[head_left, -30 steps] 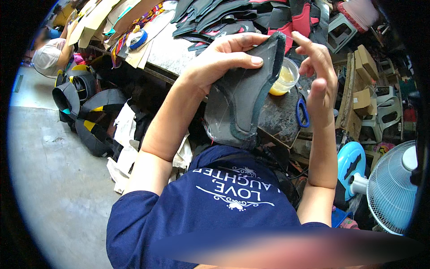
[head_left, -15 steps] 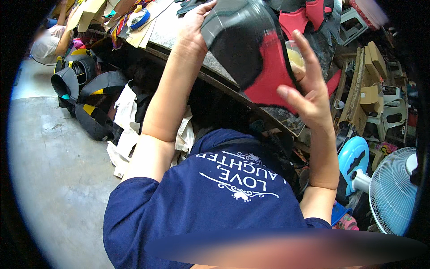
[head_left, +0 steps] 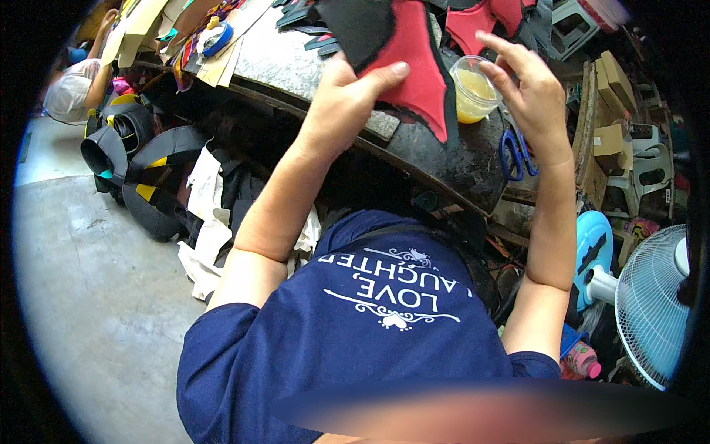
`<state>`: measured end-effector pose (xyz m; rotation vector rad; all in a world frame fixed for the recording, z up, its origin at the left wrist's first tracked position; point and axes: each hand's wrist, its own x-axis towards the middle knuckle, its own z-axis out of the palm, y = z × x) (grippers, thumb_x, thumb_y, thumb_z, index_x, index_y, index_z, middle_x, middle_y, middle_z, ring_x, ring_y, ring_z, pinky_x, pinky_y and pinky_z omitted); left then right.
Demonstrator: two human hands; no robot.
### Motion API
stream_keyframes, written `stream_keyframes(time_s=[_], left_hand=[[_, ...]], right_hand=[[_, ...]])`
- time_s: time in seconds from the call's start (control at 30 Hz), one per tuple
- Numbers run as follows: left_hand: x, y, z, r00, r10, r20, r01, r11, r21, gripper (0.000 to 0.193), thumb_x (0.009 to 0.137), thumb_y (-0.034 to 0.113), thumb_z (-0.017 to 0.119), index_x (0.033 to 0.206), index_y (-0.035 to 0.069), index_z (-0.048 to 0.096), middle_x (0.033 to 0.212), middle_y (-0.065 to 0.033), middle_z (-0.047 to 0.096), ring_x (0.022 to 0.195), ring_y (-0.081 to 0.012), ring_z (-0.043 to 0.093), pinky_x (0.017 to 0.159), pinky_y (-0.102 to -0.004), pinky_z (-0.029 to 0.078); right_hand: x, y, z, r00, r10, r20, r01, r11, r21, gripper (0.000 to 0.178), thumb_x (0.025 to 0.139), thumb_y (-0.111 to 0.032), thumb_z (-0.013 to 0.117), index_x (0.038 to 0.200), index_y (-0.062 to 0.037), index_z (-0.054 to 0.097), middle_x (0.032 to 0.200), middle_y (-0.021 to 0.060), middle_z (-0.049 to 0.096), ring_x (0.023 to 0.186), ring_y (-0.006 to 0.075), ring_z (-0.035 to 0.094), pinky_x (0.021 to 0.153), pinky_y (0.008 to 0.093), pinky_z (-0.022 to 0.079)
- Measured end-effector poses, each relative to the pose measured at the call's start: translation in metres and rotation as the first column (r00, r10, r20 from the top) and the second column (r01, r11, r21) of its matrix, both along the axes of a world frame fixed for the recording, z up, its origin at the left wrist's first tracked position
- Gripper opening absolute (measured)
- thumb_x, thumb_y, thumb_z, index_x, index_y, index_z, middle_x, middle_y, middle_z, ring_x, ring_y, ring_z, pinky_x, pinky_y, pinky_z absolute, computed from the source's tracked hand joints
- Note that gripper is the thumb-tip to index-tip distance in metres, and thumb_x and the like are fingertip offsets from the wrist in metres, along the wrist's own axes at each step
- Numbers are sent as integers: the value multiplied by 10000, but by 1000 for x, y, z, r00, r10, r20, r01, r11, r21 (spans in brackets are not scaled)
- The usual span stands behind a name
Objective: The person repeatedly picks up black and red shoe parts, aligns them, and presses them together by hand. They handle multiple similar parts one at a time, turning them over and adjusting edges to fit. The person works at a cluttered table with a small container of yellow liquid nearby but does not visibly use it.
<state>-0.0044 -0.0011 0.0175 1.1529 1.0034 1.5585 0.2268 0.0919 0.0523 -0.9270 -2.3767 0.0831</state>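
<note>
One red-and-black piece (head_left: pixel 416 70) in hand, upper middle of frame, raised over the table (head_left: pixel 270 65). Left hand (head_left: pixel 344 107) pinches it: thumb flat on the red face, other fingers hidden behind. Right hand (head_left: pixel 534 92), upper right, looks empty, fingers apart and loosely bent, by the clear cup (head_left: pixel 475 92) of yellowish liquid; cannot tell if thumb touches rim. Blue-handled scissors (head_left: pixel 516 175) lie just below.

Progress: red and black areas already together on this piece; whether bonded, unclear. More red pieces (head_left: pixel 467 31) upper right, dark pieces (head_left: pixel 292 18) at top. Handling looks mid-course; finished count not readable.
</note>
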Motion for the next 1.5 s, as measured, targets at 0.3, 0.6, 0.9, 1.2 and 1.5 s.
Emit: stream_keyframes(time_s=[0.3,0.6,0.9,1.2,1.5], left_hand=[[-1,8,6,972,-21,232,16,1000,22,208,952,72,601,1098,-76,614,944,-177,707,751,-280,733,547,-425,642],[3,6,14,947,-82,311,94,995,-24,232,975,72,554,1130,-100,568,975,-195,690,778,-283,732,552,-421,654],[6,-4,31,871,-50,489,143,977,-155,271,962,118,597,1056,-133,640,888,-216,712,677,-289,724,485,-370,623],[0,0,32,825,-45,563,123,987,-101,264,974,126,584,1035,-126,635,871,-205,712,632,-274,717,473,-334,615],[5,1,33,846,-21,532,56,997,-51,233,975,96,568,1024,-126,619,870,-201,708,664,-277,724,493,-379,627]], right_hand=[[18,16,-7,943,-46,329,-34,972,233,534,944,-612,463,983,-186,784,1334,105,613,1334,322,464,1120,570,271],[30,-26,21,998,69,4,-69,998,-10,800,956,-721,254,946,-102,761,1285,153,620,1252,357,513,1114,513,286],[-6,-44,19,983,145,-109,-137,987,82,996,861,-845,116,1240,-135,702,1160,121,638,1014,280,601,938,409,391],[-10,-46,-4,842,340,-419,-487,812,-320,1140,797,-917,109,1329,-49,623,1186,190,573,1088,324,563,992,412,402],[-4,-45,11,819,214,-532,-370,906,-204,1127,812,-894,94,1258,-32,667,1186,167,593,951,225,585,879,349,457]])
